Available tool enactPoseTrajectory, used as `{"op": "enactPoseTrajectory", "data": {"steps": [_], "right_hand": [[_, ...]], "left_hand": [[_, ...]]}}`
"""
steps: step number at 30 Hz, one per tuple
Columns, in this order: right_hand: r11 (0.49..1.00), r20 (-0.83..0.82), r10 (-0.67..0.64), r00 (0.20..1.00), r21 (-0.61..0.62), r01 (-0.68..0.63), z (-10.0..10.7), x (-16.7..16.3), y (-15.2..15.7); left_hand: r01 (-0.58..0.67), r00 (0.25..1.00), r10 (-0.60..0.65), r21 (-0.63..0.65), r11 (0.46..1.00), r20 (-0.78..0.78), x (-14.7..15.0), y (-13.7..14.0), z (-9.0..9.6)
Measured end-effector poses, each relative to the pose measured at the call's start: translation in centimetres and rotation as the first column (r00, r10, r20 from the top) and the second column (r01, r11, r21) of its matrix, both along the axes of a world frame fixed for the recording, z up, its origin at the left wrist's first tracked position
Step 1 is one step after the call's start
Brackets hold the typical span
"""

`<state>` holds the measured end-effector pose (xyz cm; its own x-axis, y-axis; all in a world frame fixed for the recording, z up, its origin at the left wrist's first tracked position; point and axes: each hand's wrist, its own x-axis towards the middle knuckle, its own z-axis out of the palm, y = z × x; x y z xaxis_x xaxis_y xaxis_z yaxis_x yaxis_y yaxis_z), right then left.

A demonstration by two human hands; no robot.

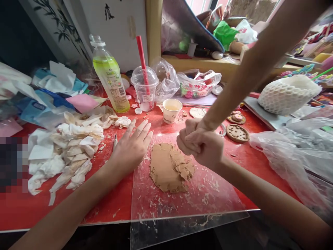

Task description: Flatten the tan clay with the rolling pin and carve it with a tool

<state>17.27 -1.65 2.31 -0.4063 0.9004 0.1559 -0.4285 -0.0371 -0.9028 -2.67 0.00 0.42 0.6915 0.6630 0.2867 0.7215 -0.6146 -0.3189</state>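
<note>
From where I stand, the clay (163, 166) lies between the two hands, as a flat and uneven piece on a clear sheet (213, 198), which covers part of the red surface (114, 205) and reaches out over its front edge. The left hand (135, 142) is spread with the palm down, just beside the clay; whether it presses on anything, I cannot tell. The right hand (201, 144) is closed in a fist around the near end of a brown stick (241, 83), which rises far up to the right. I think the clay is soft, moist and rather sticky, because bits of it seem to cling to the sheet. The left part is smooth, but the right part is rough and the rim is cracked, so it would probably tear there. One should better slide flat fingers under the smooth part. The stick looks wooden, stiff and quite light; its long end may swing.
</note>
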Motion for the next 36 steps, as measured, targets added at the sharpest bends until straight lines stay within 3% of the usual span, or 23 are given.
{"op": "enactPoseTrajectory", "data": {"steps": [5, 10, 16, 19, 20, 22, 25, 27, 29, 31, 36], "right_hand": [[0.992, 0.117, 0.054, 0.992, -0.121, -0.04, -0.2, -0.6, 0.9], [0.999, -0.061, 0.039, 0.997, 0.009, -0.039, 1.7, -0.2, 1.0], [0.985, 0.121, 0.017, 0.992, -0.173, 0.005, -1.1, -0.3, 0.2], [0.989, 0.259, -0.066, 0.964, -0.108, 0.097, 0.7, 0.9, 1.3], [0.986, 0.393, -0.117, 0.912, -0.063, 0.153, 1.7, 1.6, 1.6], [0.969, 0.682, -0.237, 0.692, 0.113, 0.221, 3.6, 3.4, 1.8], [0.926, 0.895, -0.371, 0.248, 0.376, 0.028, 4.1, 5.9, 0.5], [0.886, 0.899, -0.438, 0.03, 0.437, -0.153, 2.9, 6.9, -0.9], [0.856, 0.868, -0.484, -0.112, 0.442, -0.27, 1.2, 7.3, -2.0], [0.817, 0.835, -0.532, -0.143, 0.46, -0.349, -0.3, 7.6, -2.4], [0.672, 0.742, -0.67, -0.014, 0.599, -0.435, -2.7, 8.1, -2.9]], "left_hand": [[0.013, 1.0, -0.013, 0.014, 1.0, 0.022, 0.0, -0.1, 0.0], [-0.001, 0.999, 0.001, 0.003, 1.0, 0.034, -0.3, 0.0, 0.2], [0.004, 0.993, -0.015, 0.098, 0.995, 0.114, -0.4, 0.2, 0.9], [-0.027, 0.957, -0.039, 0.221, 0.975, 0.288, -0.9, 0.0, 2.3], [-0.043, 0.932, -0.062, 0.277, 0.96, 0.358, -1.1, -0.2, 2.9], [-0.06, 0.876, -0.147, 0.405, 0.913, 0.46, -1.6, -0.8, 4.0], [-0.016, 0.846, -0.257, 0.503, 0.864, 0.468, -1.7, -2.1, 4.8], [0.068, 0.887, -0.239, 0.401, 0.913, 0.394, -1.4, -2.8, 4.4], [0.111, 0.943, -0.168, 0.206, 0.972, 0.288, -0.8, -3.2, 3.1], [0.073, 0.977, -0.081, 0.047, 0.996, 0.198, -0.3, -3.3, 1.5], [0.019, 0.99, -0.007, -0.084, 0.996, 0.144, -0.1, -4.1, -1.1]]}}
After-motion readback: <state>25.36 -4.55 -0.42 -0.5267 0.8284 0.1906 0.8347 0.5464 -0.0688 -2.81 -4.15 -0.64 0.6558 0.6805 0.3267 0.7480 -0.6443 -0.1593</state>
